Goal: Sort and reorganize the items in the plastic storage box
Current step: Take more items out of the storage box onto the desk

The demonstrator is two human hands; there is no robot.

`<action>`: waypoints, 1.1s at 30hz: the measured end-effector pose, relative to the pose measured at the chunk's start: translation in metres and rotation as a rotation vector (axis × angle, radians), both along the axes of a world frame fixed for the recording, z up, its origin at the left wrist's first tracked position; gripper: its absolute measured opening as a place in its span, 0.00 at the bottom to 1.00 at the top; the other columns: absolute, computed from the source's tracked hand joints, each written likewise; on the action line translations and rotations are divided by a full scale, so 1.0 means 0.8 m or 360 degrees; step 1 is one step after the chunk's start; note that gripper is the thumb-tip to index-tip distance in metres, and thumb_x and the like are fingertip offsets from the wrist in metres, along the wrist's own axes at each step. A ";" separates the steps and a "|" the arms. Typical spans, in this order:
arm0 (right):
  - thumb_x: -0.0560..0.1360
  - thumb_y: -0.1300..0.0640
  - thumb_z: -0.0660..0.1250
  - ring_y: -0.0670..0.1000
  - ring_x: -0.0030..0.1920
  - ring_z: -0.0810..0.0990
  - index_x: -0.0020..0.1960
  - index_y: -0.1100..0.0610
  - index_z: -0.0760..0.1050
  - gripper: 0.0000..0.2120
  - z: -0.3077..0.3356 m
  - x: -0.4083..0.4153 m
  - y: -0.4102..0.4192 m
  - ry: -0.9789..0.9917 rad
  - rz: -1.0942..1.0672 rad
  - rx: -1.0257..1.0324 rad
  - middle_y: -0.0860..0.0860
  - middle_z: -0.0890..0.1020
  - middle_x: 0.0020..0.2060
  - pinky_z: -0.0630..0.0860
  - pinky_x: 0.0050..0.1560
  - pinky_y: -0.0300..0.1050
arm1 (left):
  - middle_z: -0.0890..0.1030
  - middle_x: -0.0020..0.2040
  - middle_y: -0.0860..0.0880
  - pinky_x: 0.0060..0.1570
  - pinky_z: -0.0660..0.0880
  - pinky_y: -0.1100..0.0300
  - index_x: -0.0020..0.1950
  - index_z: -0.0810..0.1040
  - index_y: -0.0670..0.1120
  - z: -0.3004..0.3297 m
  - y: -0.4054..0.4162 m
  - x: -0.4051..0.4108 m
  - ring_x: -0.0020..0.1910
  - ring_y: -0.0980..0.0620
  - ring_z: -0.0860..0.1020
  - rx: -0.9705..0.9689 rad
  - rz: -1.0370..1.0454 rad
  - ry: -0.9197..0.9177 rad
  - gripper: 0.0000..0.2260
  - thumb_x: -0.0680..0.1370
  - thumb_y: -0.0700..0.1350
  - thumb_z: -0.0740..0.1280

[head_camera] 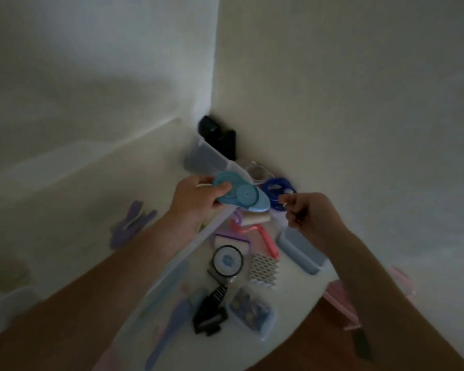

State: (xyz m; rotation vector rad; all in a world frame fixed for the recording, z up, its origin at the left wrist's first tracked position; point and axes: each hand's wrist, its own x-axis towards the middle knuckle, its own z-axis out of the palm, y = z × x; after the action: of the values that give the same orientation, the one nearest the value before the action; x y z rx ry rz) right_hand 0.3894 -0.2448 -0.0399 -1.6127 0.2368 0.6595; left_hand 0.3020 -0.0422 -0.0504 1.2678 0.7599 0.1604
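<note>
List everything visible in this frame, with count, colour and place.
tape dispenser: 1, blue, held above the box rim
plastic storage box: 1, clear, left of centre
cord: 1, dark blue, coiled by the wall
magnifying glass: 1, black-rimmed, on white surface
honeycomb piece: 1, white, right of magnifier
case: 1, pale blue, right
black clip: 1, near bottom
purple items: several, blurred, in box
left hand: grip on dispenser
right hand: fingers curled, contents unclear

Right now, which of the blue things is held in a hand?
The light blue tape dispenser with round discs: the left hand grips it above the box. The dark blue coiled cord and the grey-blue case lie untouched.
</note>
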 end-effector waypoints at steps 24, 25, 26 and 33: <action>0.73 0.56 0.70 0.51 0.40 0.77 0.57 0.58 0.68 0.17 -0.145 0.039 -0.144 -0.0160 0.0029 -0.1226 0.55 0.77 0.46 0.75 0.34 0.43 | 0.81 0.52 0.48 0.57 0.78 0.54 0.59 0.77 0.53 -0.040 -0.122 0.018 0.51 0.53 0.81 0.0233 -0.0755 0.0315 0.08 0.80 0.46 0.66; 0.74 0.59 0.67 0.50 0.39 0.76 0.57 0.58 0.68 0.14 -0.130 0.020 -0.130 -0.0166 0.0047 -0.1034 0.56 0.77 0.46 0.72 0.33 0.42 | 0.81 0.52 0.48 0.55 0.78 0.55 0.56 0.77 0.53 -0.033 -0.120 0.009 0.51 0.52 0.81 0.0218 -0.0726 0.0309 0.06 0.80 0.45 0.67; 0.75 0.62 0.64 0.50 0.37 0.74 0.55 0.58 0.70 0.10 -0.114 -0.004 -0.114 -0.0135 0.0074 -0.0828 0.56 0.77 0.45 0.70 0.32 0.41 | 0.81 0.49 0.46 0.49 0.78 0.57 0.54 0.78 0.51 -0.025 -0.117 -0.005 0.48 0.52 0.80 0.0194 -0.0701 0.0287 0.04 0.80 0.44 0.67; 0.79 0.67 0.64 0.56 0.46 0.83 0.59 0.67 0.78 0.10 -0.029 -0.213 -0.025 -0.0022 0.0731 0.0447 0.61 0.82 0.47 0.80 0.47 0.43 | 0.84 0.47 0.39 0.49 0.75 0.54 0.46 0.80 0.48 0.032 -0.067 -0.167 0.46 0.45 0.79 0.0252 -0.0540 0.0263 0.03 0.76 0.41 0.72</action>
State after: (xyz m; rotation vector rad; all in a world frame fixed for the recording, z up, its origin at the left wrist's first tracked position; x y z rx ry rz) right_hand 0.2190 -0.2650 -0.0627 -1.4047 -0.2379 0.9841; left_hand 0.1688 -0.0956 -0.0249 1.5552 0.6702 -0.1645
